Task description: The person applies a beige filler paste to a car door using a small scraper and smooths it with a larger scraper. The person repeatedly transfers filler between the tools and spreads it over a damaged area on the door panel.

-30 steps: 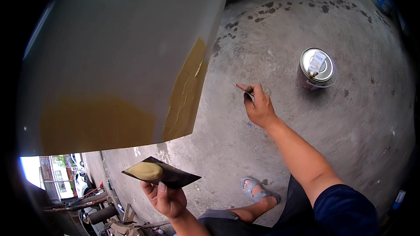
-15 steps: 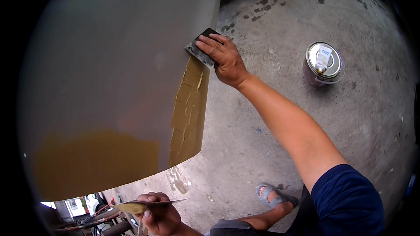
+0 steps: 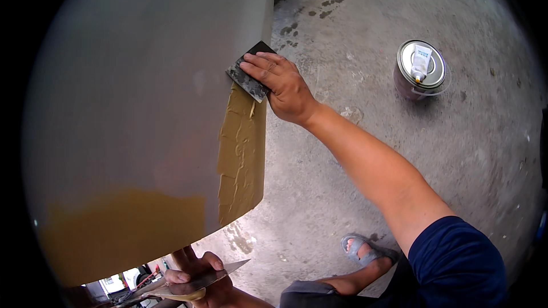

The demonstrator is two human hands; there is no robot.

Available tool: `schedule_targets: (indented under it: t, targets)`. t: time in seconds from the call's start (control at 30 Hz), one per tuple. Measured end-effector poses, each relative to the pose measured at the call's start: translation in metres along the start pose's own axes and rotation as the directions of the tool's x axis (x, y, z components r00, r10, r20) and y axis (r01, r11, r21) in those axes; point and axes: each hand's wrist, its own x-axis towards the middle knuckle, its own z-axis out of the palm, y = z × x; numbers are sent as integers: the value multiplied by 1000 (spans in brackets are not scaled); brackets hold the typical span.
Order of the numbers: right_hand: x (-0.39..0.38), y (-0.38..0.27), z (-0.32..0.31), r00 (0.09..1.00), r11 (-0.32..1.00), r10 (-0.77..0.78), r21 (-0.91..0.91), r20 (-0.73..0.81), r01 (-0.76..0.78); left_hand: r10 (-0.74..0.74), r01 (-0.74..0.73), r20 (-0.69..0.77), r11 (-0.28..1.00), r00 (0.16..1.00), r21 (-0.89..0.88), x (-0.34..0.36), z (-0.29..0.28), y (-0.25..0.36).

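Observation:
A large grey body panel (image 3: 142, 108) fills the left side, with a thick strip of tan putty (image 3: 240, 148) along its right edge. My right hand (image 3: 288, 91) grips a black, putty-smeared spreader (image 3: 249, 82), its blade lying against the panel at the strip's upper end. Below the panel's lower edge, my left hand (image 3: 200, 265) pinches a thin, pointed metal plate (image 3: 212, 279) between thumb and fingers. A lump of tan putty (image 3: 196, 295) clings to the plate's lower side. Part of that hand is hidden by the plate.
A lidded tin (image 3: 403, 82) with a wire handle stands on the concrete floor (image 3: 354, 177) at right, a white tube (image 3: 421, 61) lying on its lid. My sandalled foot (image 3: 362, 249) is at the lower right. A smooth ochre patch (image 3: 125, 234) covers the panel's lower left.
The view has shifted slightly. My left hand has tilted the metal plate and come closer to the panel's lower edge. My right hand keeps the spreader at the strip's top, slightly lower.

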Motion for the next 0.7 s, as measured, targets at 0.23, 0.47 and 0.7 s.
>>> schedule_targets:
  t: [0.23,0.47,0.7]
  targets:
    - [-11,-14,-3,999,999,34,-25,-10,-34,2,-3,77,1000,997,17,1,-7,-4]
    - [-25,-35,1,999,999,37,-31,-27,-38,12,-14,64,999,998,29,2,-3,-3]
    - [-36,-56,-1,998,997,56,-44,-9,-56,33,-33,62,999,998,-2,0,-4,-5]
